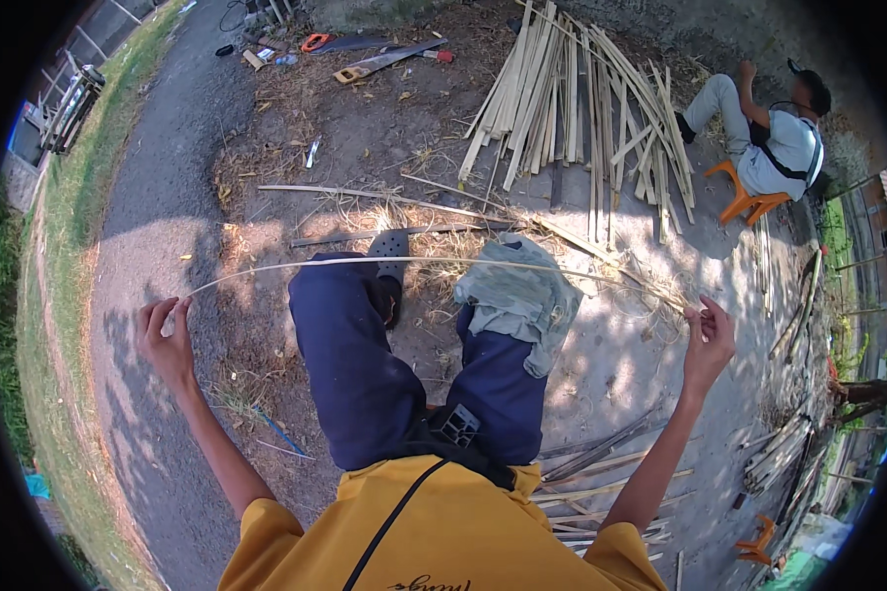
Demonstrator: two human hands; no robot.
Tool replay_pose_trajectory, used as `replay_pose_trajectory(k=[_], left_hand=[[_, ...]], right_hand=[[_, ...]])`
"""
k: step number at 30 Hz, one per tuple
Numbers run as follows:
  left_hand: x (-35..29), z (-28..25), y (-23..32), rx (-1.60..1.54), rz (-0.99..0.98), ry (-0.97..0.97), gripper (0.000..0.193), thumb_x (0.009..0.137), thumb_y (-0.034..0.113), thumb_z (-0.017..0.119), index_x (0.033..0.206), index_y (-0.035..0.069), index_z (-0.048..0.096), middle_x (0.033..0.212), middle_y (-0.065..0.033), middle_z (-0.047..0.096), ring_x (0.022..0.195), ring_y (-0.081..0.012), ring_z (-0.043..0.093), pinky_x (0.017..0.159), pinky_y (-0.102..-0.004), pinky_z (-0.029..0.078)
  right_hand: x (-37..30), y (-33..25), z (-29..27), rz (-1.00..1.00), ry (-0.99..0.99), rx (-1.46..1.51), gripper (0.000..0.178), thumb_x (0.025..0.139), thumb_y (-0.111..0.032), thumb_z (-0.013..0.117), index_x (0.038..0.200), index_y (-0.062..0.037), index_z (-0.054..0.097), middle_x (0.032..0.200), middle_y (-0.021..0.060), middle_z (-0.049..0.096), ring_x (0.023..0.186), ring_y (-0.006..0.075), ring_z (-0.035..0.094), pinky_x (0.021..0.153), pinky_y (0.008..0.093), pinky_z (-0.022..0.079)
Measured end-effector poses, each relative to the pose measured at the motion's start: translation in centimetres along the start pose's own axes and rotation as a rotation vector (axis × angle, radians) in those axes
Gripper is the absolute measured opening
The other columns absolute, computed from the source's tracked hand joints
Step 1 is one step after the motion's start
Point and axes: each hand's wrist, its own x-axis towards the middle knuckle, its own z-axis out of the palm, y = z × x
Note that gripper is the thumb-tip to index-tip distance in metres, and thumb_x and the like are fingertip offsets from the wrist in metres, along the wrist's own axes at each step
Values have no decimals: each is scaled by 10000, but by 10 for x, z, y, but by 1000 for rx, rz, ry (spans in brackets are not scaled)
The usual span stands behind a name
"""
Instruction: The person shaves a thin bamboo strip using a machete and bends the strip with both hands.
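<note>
A long thin bamboo strip (419,259) spans the view from side to side, bowed slightly upward above my knees. Its left end is pinched between the fingers of my left hand (166,330), and its right end sits in the fingertips of my right hand (709,332). Both arms are spread wide. Over my right knee lies a crumpled grey-green cloth (518,291), beneath the strip. Dark blue trousers cover my legs, and a grey clog (389,249) shows on my left foot.
Split bamboo slats (552,98) are heaped ahead on the ground. A handsaw (384,61) lies far left of them. Another person (774,148) sits at right on an orange stool (744,197). More slats (611,488) lie by my right side; shavings (434,271) litter the ground.
</note>
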Motion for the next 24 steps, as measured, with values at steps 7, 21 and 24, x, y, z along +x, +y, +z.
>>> replay_pose_trajectory(k=[7,21,24], left_hand=[[-13,32,28,-47,-269,191,176,860,184,902,927,40,826,881,-65,705,814,-200,682,778,-353,546],[-42,79,53,-387,-383,60,144,948,-35,760,1089,-28,787,987,-72,694,913,-165,727,853,-283,619],[-40,80,57,-361,-371,25,162,949,-42,753,1108,-34,781,994,-73,690,900,-164,723,834,-286,613]], right_hand=[[-15,4,34,144,148,398,325,993,-29,747,1308,37,699,1216,152,726,1063,188,722,942,307,600],[-22,-4,55,219,368,624,296,981,12,743,1269,48,681,1154,171,748,1096,198,726,980,306,592],[-22,-4,57,249,375,622,336,980,9,748,1308,48,684,1165,172,752,1098,190,726,982,309,588]])
